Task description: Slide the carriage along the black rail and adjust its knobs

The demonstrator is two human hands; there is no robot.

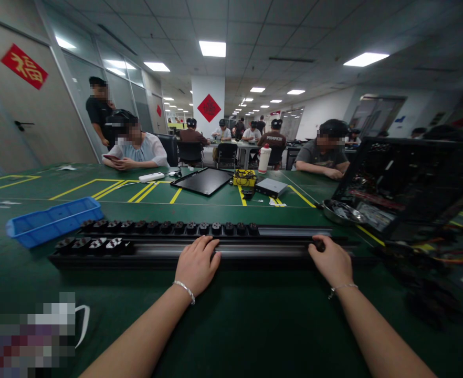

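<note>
Two rails [271, 251] hold dark sockets [178, 227], left hand [197, 266] outstretched on the near one, right hand [334, 261] pinching a dark piece [318, 244], bowl [335, 217] of bits [340, 208] far right.

The left hand [195, 265] rests on a black rail [263, 253]; the right hand [334, 261] pinches a dark piece [318, 244].

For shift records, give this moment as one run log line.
left hand: on front rail | right hand: holding small dark piece at front rail | rear rail: dark modules | blue tray: at left
</note>
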